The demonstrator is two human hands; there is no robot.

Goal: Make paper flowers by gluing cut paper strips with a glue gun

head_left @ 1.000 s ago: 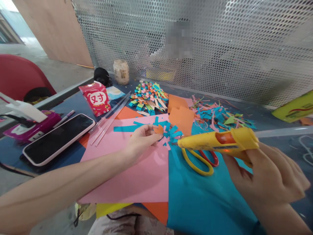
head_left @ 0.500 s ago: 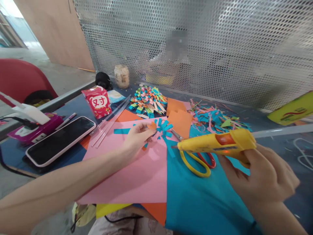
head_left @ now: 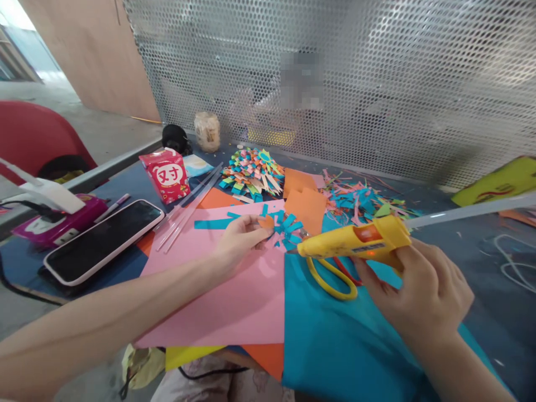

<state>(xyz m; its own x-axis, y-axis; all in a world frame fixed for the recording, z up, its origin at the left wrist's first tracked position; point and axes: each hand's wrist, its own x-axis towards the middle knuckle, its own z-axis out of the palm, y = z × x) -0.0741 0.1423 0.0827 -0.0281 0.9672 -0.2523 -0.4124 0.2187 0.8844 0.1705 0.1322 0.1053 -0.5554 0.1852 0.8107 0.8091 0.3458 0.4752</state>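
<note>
My right hand (head_left: 422, 285) is wrapped round a yellow glue gun (head_left: 355, 244). A clear glue stick (head_left: 469, 213) runs out of its back end, and its nozzle points left at the paper flower. My left hand (head_left: 247, 240) pinches a fringed paper flower (head_left: 288, 229) of blue, pink and orange strips, just above a pink paper sheet (head_left: 218, 301). The nozzle is close to the flower's edge; whether it touches cannot be made out. Beneath the gun, scissors (head_left: 330, 282) with yellow and red handles lie on a blue sheet (head_left: 335, 340). A blue strip (head_left: 213, 224) lies left of my fingers.
Behind stand a pile of fringed paper flowers (head_left: 251, 173) and a heap of paper scraps (head_left: 355, 195). Clear glue sticks (head_left: 188, 212), a phone (head_left: 104, 240), a red snack packet (head_left: 167, 176) and a purple power strip (head_left: 75, 218) lie left. A perforated metal screen (head_left: 377, 84) borders the back.
My right hand has brought the glue gun left, closer to the flower. My left hand has shifted slightly right and tilted the flower towards the nozzle.
</note>
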